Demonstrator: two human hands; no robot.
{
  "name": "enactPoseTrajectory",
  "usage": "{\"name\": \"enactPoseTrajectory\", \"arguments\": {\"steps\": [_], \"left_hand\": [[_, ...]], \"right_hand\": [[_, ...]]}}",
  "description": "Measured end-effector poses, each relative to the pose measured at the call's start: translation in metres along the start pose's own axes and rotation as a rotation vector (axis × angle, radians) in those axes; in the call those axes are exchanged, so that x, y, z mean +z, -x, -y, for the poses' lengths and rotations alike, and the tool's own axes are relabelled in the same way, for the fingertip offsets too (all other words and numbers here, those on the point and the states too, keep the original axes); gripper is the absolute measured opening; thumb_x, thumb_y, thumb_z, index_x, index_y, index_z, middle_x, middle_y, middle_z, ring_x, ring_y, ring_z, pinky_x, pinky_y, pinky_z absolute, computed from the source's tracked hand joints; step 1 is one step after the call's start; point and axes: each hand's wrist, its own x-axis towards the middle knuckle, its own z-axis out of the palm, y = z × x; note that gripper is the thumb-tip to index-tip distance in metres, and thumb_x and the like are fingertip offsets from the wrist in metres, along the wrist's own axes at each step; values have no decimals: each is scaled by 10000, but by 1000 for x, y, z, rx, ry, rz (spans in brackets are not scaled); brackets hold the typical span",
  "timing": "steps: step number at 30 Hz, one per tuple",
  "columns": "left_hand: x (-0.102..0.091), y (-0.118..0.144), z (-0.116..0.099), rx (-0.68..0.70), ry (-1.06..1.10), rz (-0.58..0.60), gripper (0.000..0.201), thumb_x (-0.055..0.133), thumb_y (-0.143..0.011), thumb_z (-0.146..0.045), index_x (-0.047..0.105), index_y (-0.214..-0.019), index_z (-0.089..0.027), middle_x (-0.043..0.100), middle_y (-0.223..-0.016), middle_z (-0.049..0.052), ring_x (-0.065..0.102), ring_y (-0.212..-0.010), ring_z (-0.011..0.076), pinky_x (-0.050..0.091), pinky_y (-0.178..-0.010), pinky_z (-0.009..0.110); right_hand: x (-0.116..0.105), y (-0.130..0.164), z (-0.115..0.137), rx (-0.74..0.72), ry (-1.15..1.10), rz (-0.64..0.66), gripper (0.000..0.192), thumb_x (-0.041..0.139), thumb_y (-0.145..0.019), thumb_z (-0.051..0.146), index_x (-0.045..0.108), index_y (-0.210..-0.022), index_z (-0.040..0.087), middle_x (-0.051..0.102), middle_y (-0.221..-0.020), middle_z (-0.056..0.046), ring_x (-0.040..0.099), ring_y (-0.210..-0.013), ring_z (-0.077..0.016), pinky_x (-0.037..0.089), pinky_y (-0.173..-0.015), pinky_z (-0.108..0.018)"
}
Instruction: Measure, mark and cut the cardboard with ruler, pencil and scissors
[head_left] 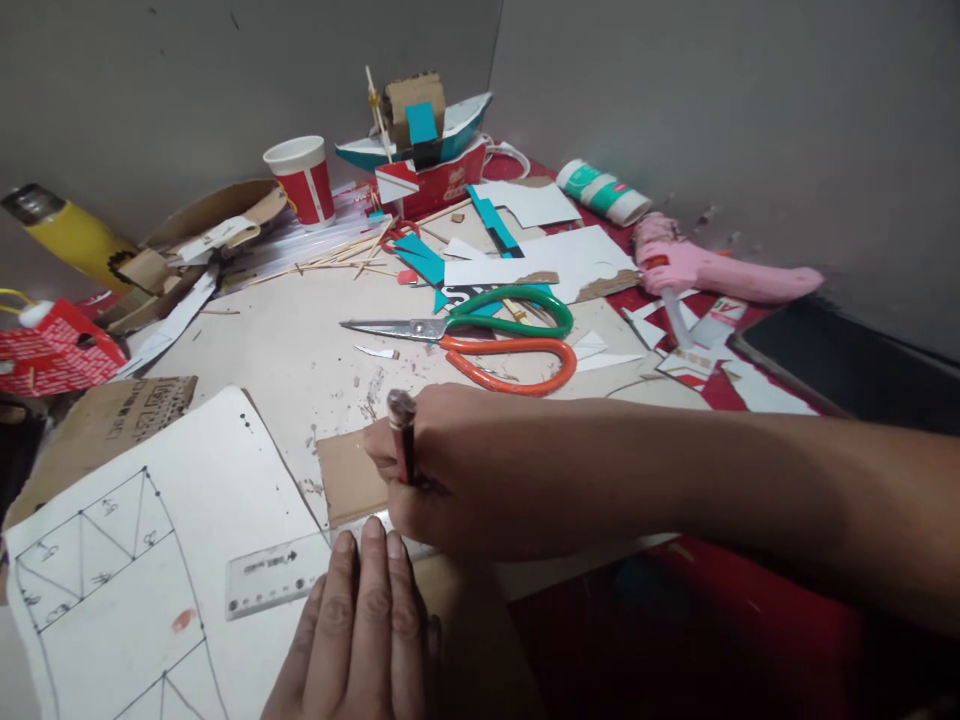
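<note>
Pencil (403, 440) in right hand (442, 470); ruler (281, 575) print unreadable.

A home craft corner, set up for cardboard model-making.

A cluttered worktop (285, 350) sits pushed into a bare grey wall corner (495, 90), strewn with paper offcuts, card scraps and thin wooden sticks (330, 258). Far in the middle stands a half-built cardboard boat model (420, 130); to the right lie a pink glue gun (712, 268) and a glue tube (604, 192). Scissors (480, 335) rest mid-worktop, a paper cup (301, 180) stands far left, and a hand-drawn plan sheet (135, 540) with a clear ruler (277, 575) lies near left.
</note>
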Motion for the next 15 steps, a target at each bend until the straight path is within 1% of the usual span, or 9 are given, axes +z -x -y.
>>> {"name": "enactPoseTrajectory", "arguments": {"steps": [3, 7, 9, 12, 15], "left_hand": [[1, 1, -1, 0, -2, -1, 396, 584, -910, -269, 661, -1240, -65, 706, -1264, 149, 569, -1290, 329, 304, -1201, 446], [2, 0, -1, -18, 1, -16, 407, 556, -921, -249, 635, -1274, -60, 697, -1281, 151, 555, -1309, 308, 293, -1207, 432], [2, -2, -1, -24, 8, -24, 420, 562, -918, -250, 627, -1283, -53, 691, -1290, 156, 564, -1300, 309, 298, -1204, 429], [1, -4, -1, -22, 24, -36, 451, 590, -906, -263, 617, -1291, -30, 680, -1301, 174, 563, -1297, 319, 289, -1208, 423], [-1, -5, 0, -7, 30, -38, 472, 585, -905, -251, 594, -1311, -10, 662, -1321, 195, 524, -1336, 322, 275, -1214, 418]], "right_hand": [[-3, 2, 1, 19, 41, 8, 165, 516, -807, 172, 443, -660, 192, 564, -637, -24, 437, -534, -109, 327, -474, -227], [-4, 4, 1, 31, 74, 14, 198, 524, -795, 161, 451, -613, 191, 531, -557, -11, 419, -461, -98, 320, -426, -216], [-4, 5, 0, 20, 92, 4, 195, 531, -790, 160, 477, -605, 190, 562, -569, -22, 430, -451, -99, 330, -419, -216], [-4, 6, -1, 40, 143, 26, 126, 539, -795, 150, 601, -688, 172, 658, -663, -68, 489, -490, -123, 345, -438, -240], [-3, 6, -2, 47, 193, 47, 152, 534, -823, 128, 683, -820, 158, 700, -721, -76, 526, -533, -143, 342, -462, -258]]}}
